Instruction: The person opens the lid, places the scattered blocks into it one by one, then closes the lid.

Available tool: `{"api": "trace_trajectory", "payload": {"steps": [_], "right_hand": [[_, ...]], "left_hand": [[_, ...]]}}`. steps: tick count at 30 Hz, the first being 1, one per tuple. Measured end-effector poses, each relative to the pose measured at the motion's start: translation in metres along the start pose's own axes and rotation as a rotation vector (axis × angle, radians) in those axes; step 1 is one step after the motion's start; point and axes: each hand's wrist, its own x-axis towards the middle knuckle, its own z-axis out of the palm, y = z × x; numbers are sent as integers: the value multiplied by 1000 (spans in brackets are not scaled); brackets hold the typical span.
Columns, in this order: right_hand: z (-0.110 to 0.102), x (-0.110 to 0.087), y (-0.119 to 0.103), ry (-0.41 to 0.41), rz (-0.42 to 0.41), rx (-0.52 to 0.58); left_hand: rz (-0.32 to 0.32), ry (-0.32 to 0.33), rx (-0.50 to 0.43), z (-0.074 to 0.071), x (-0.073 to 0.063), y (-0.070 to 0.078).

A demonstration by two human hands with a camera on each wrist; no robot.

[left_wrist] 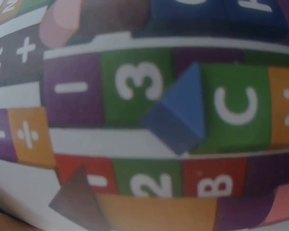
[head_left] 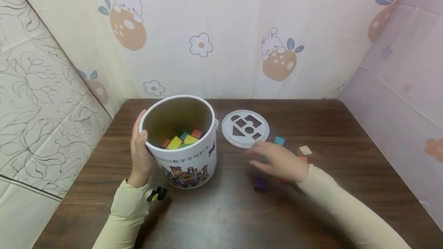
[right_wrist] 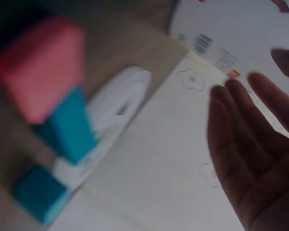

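My left hand [head_left: 140, 156] holds the white bucket [head_left: 188, 168] by its left side, thumb up at the rim. Colored blocks [head_left: 174, 142] in yellow, red, green and blue lie inside it. The bucket's printed wall [left_wrist: 139, 142] fills the left wrist view. My right hand [head_left: 277, 160] hovers over the table among loose blocks, fingers extended and nothing in them. A purple block [head_left: 260, 184] sits just in front of it, and a blue block [head_left: 279, 140] lies beyond. In the right wrist view, a red block [right_wrist: 45, 67] and a teal block [right_wrist: 70, 127] appear beside the hand.
A white lid [head_left: 242, 140] with shaped cutouts lies right of the bucket, behind my right hand. A beige block [head_left: 305, 150] and a red block [head_left: 302, 159] are at the right. Patterned cloth [head_left: 235, 41] rises behind the dark wooden table [head_left: 221, 218].
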Motion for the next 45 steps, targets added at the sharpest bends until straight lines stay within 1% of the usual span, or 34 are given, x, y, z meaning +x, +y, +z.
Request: {"api": "trace_trajectory", "payload": {"steps": [2,4,8,11,16,22,27,30,33,35,39,45], "right_hand": [[5,-11,2,-64,43,-20],[11,-20,5,-107,79,-36],[22,-33,10,-176,95,-25],[28,-39,12,-206,101,-11],[30,-44,13,-218,97,18],[31,-46,8,-273,119,34],[33,-44,6,-279,122,49],[33,-42,6,-282,138,68],[30,-39,6,-271,141,90],[27,-36,6,-251,123,98],[19,-28,5,-190,58,113],[1,-9,2,-98,-46,128]], "left_hand": [[2,-4,-2,0,0,0],[3,-7,-2,1,0,-1],[2,-11,-3,1,0,-1],[3,-14,-8,1,0,0],[4,-13,-10,1,0,-1],[10,-14,2,0,0,-1],[13,-14,-2,-2,0,-2],[7,-11,-1,-2,-1,-2],[4,-7,2,-2,-1,-2],[5,-7,3,-2,-1,-2],[7,-11,3,-1,-1,-1],[6,-14,8,-1,0,0]]}}
